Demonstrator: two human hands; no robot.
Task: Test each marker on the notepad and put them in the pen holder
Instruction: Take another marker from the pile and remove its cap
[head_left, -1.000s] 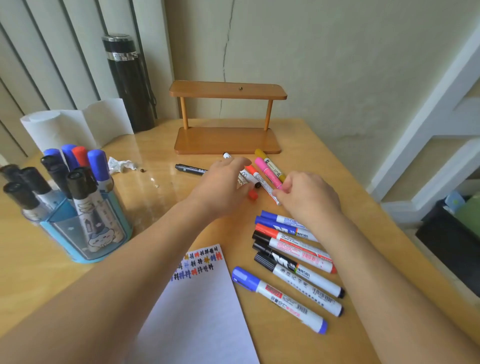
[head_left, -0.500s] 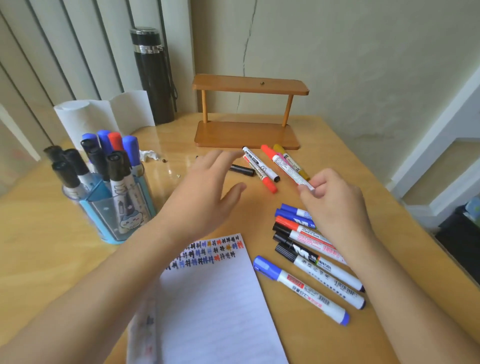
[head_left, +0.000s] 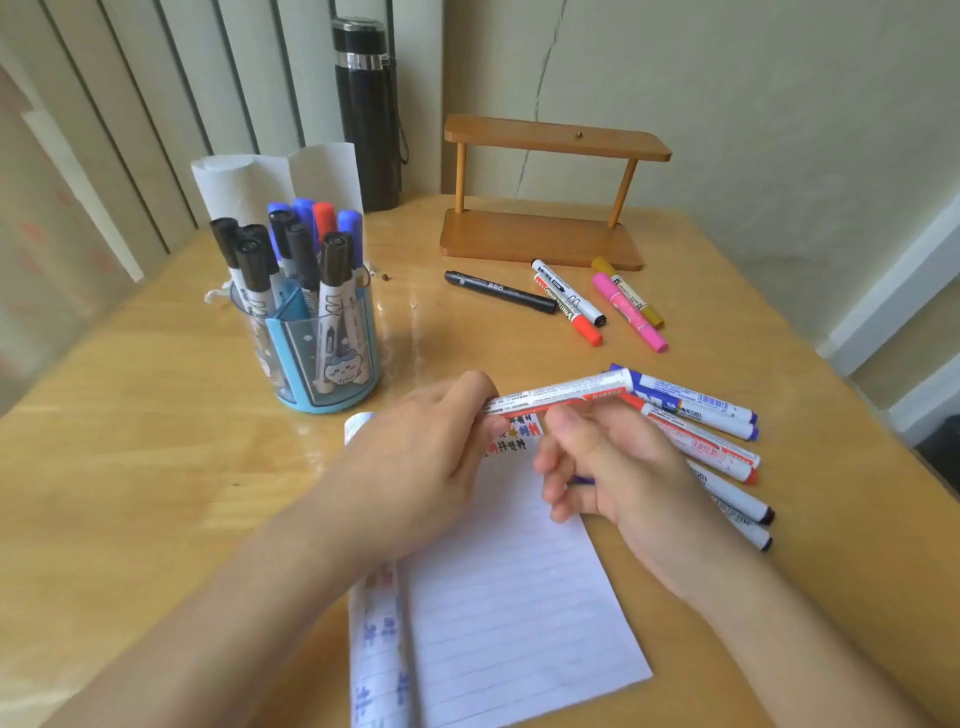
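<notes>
Both hands hold one white marker with red print (head_left: 561, 392) level above the top of the lined notepad (head_left: 514, 597). My left hand (head_left: 421, 462) grips its left end, and my right hand (head_left: 613, 467) pinches the barrel further right. The marker's cap end is hidden in my left hand. The blue pen holder (head_left: 317, 358) stands to the left with several black, blue and red markers upright in it. Loose markers (head_left: 711, 441) lie in a row under and beyond my right hand. Further back lies a second group (head_left: 582, 306) of black, red, pink and yellow markers.
A wooden two-tier shelf (head_left: 550, 208) stands at the back of the table, a black flask (head_left: 366, 114) in the far corner, and a paper roll (head_left: 244, 182) behind the pen holder. The table's right edge drops off towards a white skirting and steps.
My right hand has carried the marker from the far group back over the notepad. My left hand, open before, has closed on the marker's left end. The camera has tilted down and left.
</notes>
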